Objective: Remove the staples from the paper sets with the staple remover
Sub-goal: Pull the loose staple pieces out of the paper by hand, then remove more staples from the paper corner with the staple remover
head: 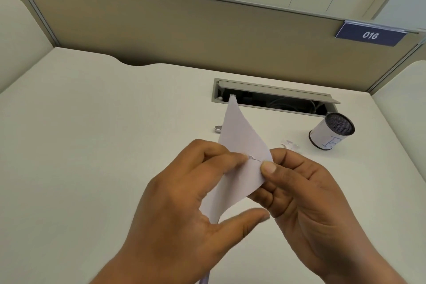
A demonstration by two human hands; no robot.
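Above the surface [92, 122], pinches the paper set [242, 136] between thumb and fingers of the right hand [306, 193], curls fingers of the left hand [184, 191] over its edge at the staple [254, 158], thumb apart

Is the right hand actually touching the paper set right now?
Touching. The head view shows the thumb of the right hand pressed flat on the front of the paper set, with its fingers curled behind the sheet, pinching it.

Paper set [242, 136]: white. Table [92, 122]: cream. Mesh cup [332, 132]: black, white wrap, blue marking. Partition [161, 25]: tan. Sign [370, 35]: navy, white numerals.
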